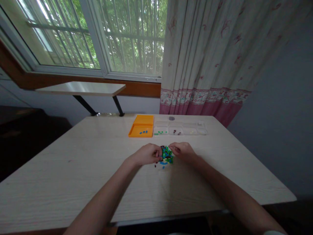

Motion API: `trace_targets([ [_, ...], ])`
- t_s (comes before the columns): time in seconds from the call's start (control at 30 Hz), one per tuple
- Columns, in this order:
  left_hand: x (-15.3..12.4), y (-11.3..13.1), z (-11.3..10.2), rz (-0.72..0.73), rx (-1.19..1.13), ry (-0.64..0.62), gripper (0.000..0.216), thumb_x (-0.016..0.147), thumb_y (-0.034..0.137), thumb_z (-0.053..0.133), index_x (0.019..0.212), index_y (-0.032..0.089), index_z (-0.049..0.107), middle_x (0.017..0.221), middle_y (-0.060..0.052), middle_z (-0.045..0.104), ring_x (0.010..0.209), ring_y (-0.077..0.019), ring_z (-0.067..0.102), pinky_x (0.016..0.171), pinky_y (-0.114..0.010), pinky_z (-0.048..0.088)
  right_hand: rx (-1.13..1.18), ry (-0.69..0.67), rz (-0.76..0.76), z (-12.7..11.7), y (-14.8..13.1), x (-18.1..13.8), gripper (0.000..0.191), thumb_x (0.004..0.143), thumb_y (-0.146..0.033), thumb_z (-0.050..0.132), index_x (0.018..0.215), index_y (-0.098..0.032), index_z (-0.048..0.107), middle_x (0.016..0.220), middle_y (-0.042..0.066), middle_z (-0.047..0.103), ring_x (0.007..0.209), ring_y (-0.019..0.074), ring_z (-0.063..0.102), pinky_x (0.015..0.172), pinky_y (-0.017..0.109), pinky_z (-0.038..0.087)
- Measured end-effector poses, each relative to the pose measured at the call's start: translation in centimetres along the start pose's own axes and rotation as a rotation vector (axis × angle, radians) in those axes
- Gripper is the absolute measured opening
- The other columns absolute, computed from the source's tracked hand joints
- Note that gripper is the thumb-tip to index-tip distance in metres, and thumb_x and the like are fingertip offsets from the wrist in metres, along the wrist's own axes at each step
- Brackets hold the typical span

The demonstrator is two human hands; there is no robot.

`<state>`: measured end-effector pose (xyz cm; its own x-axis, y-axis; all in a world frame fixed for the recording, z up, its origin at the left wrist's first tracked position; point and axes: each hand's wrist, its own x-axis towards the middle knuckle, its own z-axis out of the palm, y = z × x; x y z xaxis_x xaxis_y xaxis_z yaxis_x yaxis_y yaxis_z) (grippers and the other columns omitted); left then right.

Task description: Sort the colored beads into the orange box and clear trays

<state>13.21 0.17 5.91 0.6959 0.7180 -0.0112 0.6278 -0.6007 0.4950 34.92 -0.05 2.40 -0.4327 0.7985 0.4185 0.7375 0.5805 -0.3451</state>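
A small heap of tiny building bricks (pixel 166 153), green, blue, dark brown and pale yellow, lies on the table between my hands. My left hand (pixel 149 154) is at the heap's left edge, its fingers curled in; what they hold, if anything, is hidden. At the upper right of the heap, my right hand (pixel 182 150) has thumb and fingertips pinched together, and I cannot make out what is between them. Behind the heap, an orange box (pixel 130 131) holds a few blue bricks (pixel 143 132). Beside it, a clear compartment tray (pixel 187 124) has green, dark brown and pale yellow bricks in separate compartments.
The pale wooden table (pixel 85 166) reaches to the wall below the window. A raised white shelf (pixel 85 87) on black legs stands at the back left. A round grey cap (pixel 171 118) sits behind the tray. A patterned curtain (pixel 202 65) hangs at the back right.
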Motion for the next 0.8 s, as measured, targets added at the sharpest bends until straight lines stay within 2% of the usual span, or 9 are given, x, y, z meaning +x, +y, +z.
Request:
trace_targets([
  [0.1, 0.2, 0.2, 0.1, -0.023, -0.045, 0.151, 0.014, 0.073, 0.027, 0.051, 0.077, 0.016, 0.059, 0.068, 0.002, 0.059, 0.055, -0.0077, 0.047, 0.053, -0.018, 0.033, 0.027, -0.036, -0.020, -0.2, -0.5, -0.1, 0.022, 0.081, -0.029, 0.046, 0.089, -0.021, 0.066, 0.061, -0.001, 0.064, 0.050, 0.0084, 0.052, 0.053, 0.018, 0.035],
  [0.2, 0.5, 0.2, 0.4, -0.016, -0.078, 0.234, 0.015, 0.074, 0.022, 0.050, 0.084, 0.017, 0.060, 0.077, 0.001, 0.061, 0.058, -0.0079, 0.048, 0.056, -0.018, 0.035, 0.074, -0.078, -0.019, -0.2, -1.1, -0.2, 0.022, 0.081, -0.031, 0.047, 0.088, -0.021, 0.065, 0.060, -0.002, 0.062, 0.049, 0.0074, 0.050, 0.051, 0.016, 0.035],
  [0.33, 0.8, 0.1, 1.1, 0.040, -0.094, 0.283, 0.016, 0.075, 0.019, 0.050, 0.086, 0.017, 0.060, 0.084, -0.001, 0.061, 0.066, -0.0092, 0.050, 0.061, -0.018, 0.037, 0.118, -0.116, -0.042, 0.2, -1.4, -0.4, 0.021, 0.080, -0.033, 0.049, 0.088, -0.020, 0.064, 0.056, -0.003, 0.059, 0.048, 0.0071, 0.047, 0.049, 0.016, 0.034],
  [0.57, 0.8, 0.4, 1.6, 0.085, -0.050, 0.347, 0.011, 0.077, 0.021, 0.050, 0.081, 0.016, 0.059, 0.075, -0.001, 0.057, 0.066, -0.0091, 0.049, 0.060, -0.018, 0.036, 0.184, -0.066, 0.035, 0.4, -1.5, -0.3, 0.024, 0.081, -0.035, 0.048, 0.083, -0.018, 0.065, 0.057, -0.002, 0.058, 0.048, 0.0067, 0.045, 0.047, 0.016, 0.032],
  [0.8, 0.7, 0.6, 1.7, 0.125, -0.049, 0.393, 0.011, 0.078, 0.020, 0.050, 0.080, 0.016, 0.059, 0.073, 0.000, 0.057, 0.063, -0.0086, 0.049, 0.058, -0.018, 0.036, 0.361, -0.042, 0.096, 0.8, -1.3, -0.2, 0.025, 0.078, -0.036, 0.051, 0.084, -0.016, 0.065, 0.049, -0.004, 0.048, 0.044, 0.0059, 0.039, 0.043, 0.015, 0.029],
])
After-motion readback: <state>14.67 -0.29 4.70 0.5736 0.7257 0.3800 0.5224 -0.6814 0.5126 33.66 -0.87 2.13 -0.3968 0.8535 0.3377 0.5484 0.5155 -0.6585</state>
